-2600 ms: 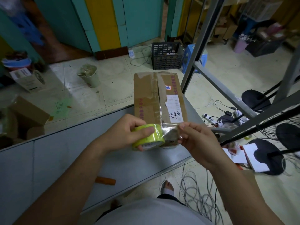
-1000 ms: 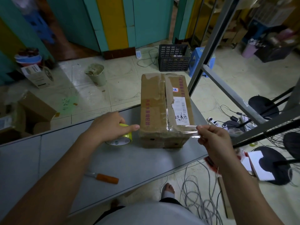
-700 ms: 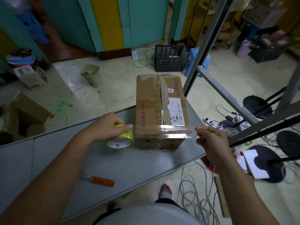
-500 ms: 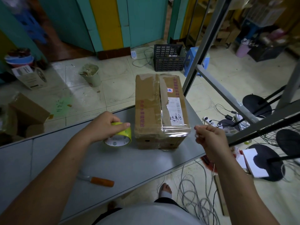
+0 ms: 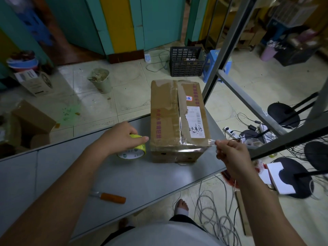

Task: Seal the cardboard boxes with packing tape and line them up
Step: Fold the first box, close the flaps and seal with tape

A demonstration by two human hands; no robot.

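Worn brown cardboard box point(image 5: 177, 121), white label and creased old tape on top, sat on grey worktop point(image 5: 142, 178). A clear tape strip point(image 5: 193, 145) crossed its near top edge. Hands: left hand point(image 5: 122, 137) gripped yellow-green tape roll point(image 5: 133, 151) just left of box; right hand point(image 5: 230, 151) pinched strip end just right of box.

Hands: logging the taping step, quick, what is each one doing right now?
Left hand: grips the tape roll.
Right hand: pinches the clear tape end.
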